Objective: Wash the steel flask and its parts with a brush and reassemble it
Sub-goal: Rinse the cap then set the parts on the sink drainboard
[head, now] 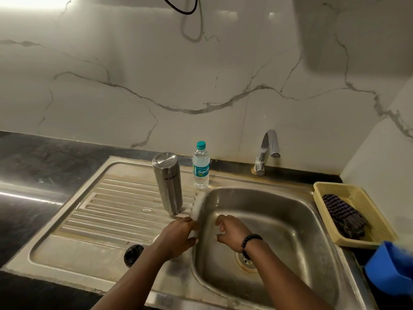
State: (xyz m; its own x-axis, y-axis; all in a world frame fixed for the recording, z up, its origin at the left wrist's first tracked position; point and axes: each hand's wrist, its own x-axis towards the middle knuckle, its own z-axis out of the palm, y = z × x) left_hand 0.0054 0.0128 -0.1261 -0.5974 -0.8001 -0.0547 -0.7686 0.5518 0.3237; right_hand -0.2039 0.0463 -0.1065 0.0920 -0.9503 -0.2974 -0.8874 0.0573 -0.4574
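You are hovering both hands empty — left hand (pixel 178 233) and right hand (pixel 230 233) loosely curled, grasping nothing. The steel flask (pixel 167 183) is standing inverted just beyond your left fingers (pixel 190 220) — likely draining; next, reassembling it.

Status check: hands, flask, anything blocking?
Left hand and right hand open, empty, at the basin edge. Steel flask inverted on the drainboard, untouched. Nothing blocking.
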